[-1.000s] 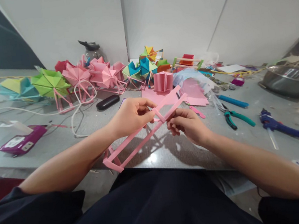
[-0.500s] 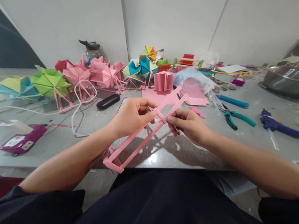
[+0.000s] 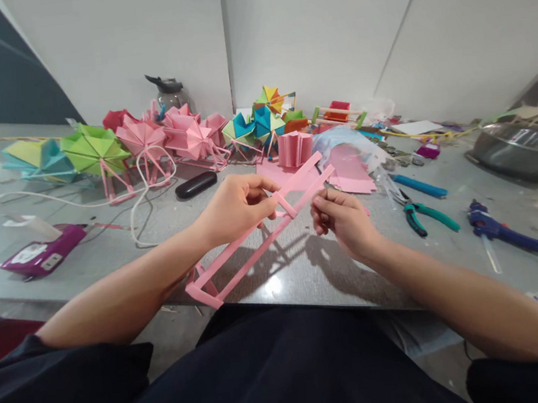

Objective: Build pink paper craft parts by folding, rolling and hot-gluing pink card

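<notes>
While the left hand pinches the long pink paper frame near its cross strut, thumb and fingers closed on the upper rail, the right hand sits just beside the frame with fingers curled in loosely; can't tell if it's actually touching the rail or holding anything tiny. The frame runs diagonally, low end hanging past the near edge of the grey table over the person's lap, high end up over the pink paper sheets.

Open room: the only bare patch of tabletop is right under the hands, plus a strip on the left between the white cord and the purple packet. The back edge is totally packed with folded paper pinwheels, roughly ten, too crowded for an exact count. The right side is tool territory: one pair of green-handled pliers, one blue glue gun, one blue-handled tool, one metal bowl at the far right edge. One black case sits mid-table.
</notes>
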### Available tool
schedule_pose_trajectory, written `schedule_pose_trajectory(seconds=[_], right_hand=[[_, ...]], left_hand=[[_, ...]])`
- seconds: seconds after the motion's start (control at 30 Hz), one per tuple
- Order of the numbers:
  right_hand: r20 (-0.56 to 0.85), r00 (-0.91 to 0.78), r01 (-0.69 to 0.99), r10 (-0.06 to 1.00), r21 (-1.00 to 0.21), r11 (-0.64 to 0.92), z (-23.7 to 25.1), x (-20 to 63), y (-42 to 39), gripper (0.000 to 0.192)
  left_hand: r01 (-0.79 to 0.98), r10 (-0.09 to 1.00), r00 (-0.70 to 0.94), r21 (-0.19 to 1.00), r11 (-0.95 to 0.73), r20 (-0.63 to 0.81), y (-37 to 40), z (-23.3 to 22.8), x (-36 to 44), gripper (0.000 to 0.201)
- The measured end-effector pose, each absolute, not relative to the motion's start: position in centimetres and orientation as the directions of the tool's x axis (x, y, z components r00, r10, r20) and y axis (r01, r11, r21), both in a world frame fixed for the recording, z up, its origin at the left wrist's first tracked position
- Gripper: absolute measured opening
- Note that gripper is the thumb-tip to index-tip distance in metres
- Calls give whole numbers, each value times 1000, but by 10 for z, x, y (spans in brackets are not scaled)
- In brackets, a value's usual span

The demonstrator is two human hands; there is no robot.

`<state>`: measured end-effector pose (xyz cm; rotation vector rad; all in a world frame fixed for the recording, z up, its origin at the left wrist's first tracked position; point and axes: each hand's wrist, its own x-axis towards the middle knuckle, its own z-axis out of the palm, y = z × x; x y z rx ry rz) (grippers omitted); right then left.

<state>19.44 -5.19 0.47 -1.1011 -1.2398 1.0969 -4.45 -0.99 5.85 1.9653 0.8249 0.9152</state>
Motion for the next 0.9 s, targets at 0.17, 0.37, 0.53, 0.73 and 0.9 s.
schedule_pose_trajectory(seconds=[0.17, 0.37, 0.53, 0.73, 0.9], right_hand=[[219, 206, -72, 954, -969, 238, 1, 197, -49, 38], [311, 435, -115, 845, -911, 395, 2, 218, -28, 37], [366, 547, -64, 753, -878, 474, 0, 250, -3, 39], [315, 631, 49, 709, -928, 370, -3, 268, 16, 47], [267, 527, 44, 807, -957, 288, -8, 253, 13, 40]], left_hand=[[231, 811, 515, 867, -442, 277, -10, 59, -44, 15], [240, 813, 514, 864, -442, 273, -11, 59, -44, 16], [230, 819, 502, 870, -436, 278, -11, 59, -44, 18], [212, 814, 499, 869, -448, 298, -9, 59, -44, 15], [174, 821, 479, 884, -434, 309, -8, 58, -42, 18]])
